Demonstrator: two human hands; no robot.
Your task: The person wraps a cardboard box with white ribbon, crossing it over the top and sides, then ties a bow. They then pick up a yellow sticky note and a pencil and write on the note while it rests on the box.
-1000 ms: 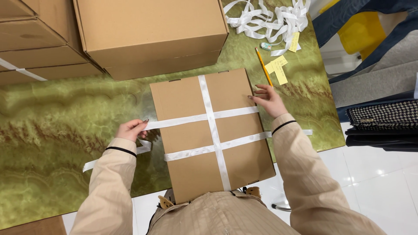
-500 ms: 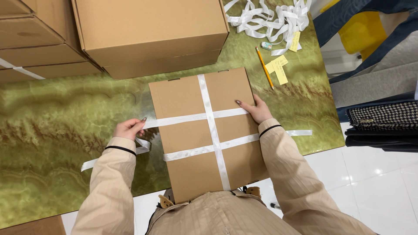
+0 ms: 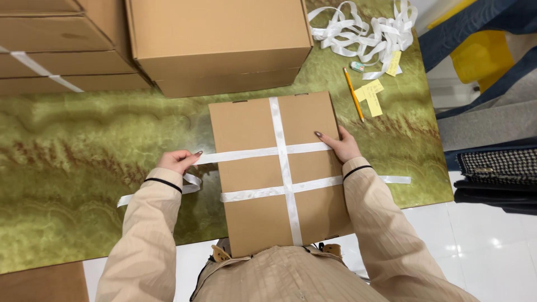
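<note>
A flat brown cardboard box [image 3: 251,128] lies on the green marbled table [image 3: 78,145] in front of me, crossed by white strapping bands [image 3: 282,168], one lengthwise and two across. My left hand [image 3: 178,161] pinches the free end of the upper cross band just left of the box, pulling it taut. My right hand [image 3: 340,145] rests flat on the box's right edge, fingers on that same band. The lower band's loose ends trail off both sides of the box.
A large cardboard box [image 3: 221,42] stands behind the flat one, with stacked boxes [image 3: 56,50] at the far left. A heap of white strap [image 3: 363,31], a yellow pencil [image 3: 353,94] and yellow notes [image 3: 371,96] lie at the right. Bags sit beyond the table's right edge.
My right hand has slid down the box's right edge onto the upper cross band. My left hand keeps its hold on the band end.
</note>
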